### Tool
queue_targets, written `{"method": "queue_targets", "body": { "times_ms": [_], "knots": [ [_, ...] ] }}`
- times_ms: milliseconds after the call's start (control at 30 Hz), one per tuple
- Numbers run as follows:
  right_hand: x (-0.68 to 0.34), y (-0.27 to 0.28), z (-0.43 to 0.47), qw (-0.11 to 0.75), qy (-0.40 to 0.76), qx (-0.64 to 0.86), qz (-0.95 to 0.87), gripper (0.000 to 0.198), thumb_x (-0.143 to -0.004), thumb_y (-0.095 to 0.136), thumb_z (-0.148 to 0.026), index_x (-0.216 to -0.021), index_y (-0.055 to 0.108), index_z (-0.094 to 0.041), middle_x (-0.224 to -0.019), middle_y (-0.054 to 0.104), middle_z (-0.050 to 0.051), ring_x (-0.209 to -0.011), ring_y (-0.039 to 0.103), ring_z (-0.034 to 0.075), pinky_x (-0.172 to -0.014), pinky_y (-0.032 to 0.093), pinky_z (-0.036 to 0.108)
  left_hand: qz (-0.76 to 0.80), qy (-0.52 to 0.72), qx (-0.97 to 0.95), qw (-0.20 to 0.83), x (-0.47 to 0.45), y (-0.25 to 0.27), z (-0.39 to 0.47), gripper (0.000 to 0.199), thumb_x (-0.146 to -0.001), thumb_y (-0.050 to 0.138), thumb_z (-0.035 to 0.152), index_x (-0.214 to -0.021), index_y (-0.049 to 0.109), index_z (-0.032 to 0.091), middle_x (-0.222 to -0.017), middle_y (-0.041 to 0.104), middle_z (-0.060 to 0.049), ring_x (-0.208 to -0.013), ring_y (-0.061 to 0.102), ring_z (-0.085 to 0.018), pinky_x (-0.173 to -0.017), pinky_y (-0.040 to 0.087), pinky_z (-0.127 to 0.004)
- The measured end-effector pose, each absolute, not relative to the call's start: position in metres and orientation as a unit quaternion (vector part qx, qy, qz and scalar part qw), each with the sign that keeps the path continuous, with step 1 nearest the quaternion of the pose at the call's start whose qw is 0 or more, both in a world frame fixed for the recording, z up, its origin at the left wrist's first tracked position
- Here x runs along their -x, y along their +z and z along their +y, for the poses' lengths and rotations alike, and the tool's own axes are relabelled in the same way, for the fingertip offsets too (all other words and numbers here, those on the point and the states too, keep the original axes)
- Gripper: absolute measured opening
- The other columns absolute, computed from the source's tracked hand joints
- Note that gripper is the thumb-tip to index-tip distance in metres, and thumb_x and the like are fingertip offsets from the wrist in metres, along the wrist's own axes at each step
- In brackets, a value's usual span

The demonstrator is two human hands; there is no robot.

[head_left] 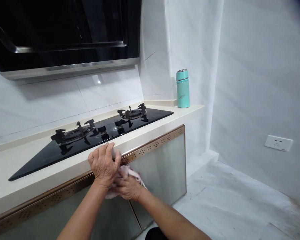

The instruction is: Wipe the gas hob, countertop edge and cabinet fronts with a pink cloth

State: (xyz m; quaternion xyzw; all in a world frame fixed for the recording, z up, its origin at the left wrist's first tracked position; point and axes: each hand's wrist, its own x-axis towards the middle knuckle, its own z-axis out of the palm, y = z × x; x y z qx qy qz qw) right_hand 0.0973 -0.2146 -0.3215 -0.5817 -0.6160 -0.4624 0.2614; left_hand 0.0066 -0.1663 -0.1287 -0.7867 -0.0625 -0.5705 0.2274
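My left hand [103, 163] rests on the front edge of the pale countertop [150, 127], its fingers laid over the edge and its thumb apart, holding nothing. Just below and to its right, my right hand [130, 186] has hold of a crumpled white and pink cloth [131, 171]. It presses the cloth against the cabinet door [162, 166], close under the copper-coloured perforated trim [155, 144]. Part of the cloth is hidden by the hand. Behind my left hand, a black glass gas hob [137, 128] with two burners is set into the countertop.
A turquoise flask [183, 91] stands upright at the countertop's right end. The black range hood [65, 33] hangs low over the hob. A wall socket [278, 143] is on the right wall, above the marbled floor [230, 203].
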Motion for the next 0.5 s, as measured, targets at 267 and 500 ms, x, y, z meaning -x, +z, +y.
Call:
{"method": "queue_targets", "body": {
  "times_ms": [267, 500],
  "knots": [
    [-0.219, -0.325, -0.335, 0.461, -0.443, 0.746, -0.183, 0.059, -0.09, 0.042, -0.048, -0.137, 0.051, -0.013, -0.144, 0.04, 0.026, -0.14, 0.029, 0.045, -0.106, 0.028, 0.071, -0.061, -0.588, 0.789, 0.168, -0.016, -0.136, -0.164, 0.034, -0.086, 0.063, 0.038, -0.115, 0.067, 0.021, -0.109, 0.07, -0.011, -0.102, 0.057, -0.031, -0.093, 0.029, -0.046],
    [-0.225, -0.329, -0.353, 0.558, -0.186, 0.805, 0.083, 0.073, -0.098, 0.008, -0.044, -0.15, 0.008, 0.008, -0.146, 0.025, 0.044, -0.141, 0.029, 0.043, -0.103, 0.029, 0.071, -0.087, -0.558, 0.821, 0.089, -0.021, -0.138, -0.17, 0.035, -0.084, 0.061, 0.042, -0.114, 0.067, 0.024, -0.111, 0.066, -0.01, -0.106, 0.052, -0.033, -0.096, 0.026, -0.05]
  ]
}}
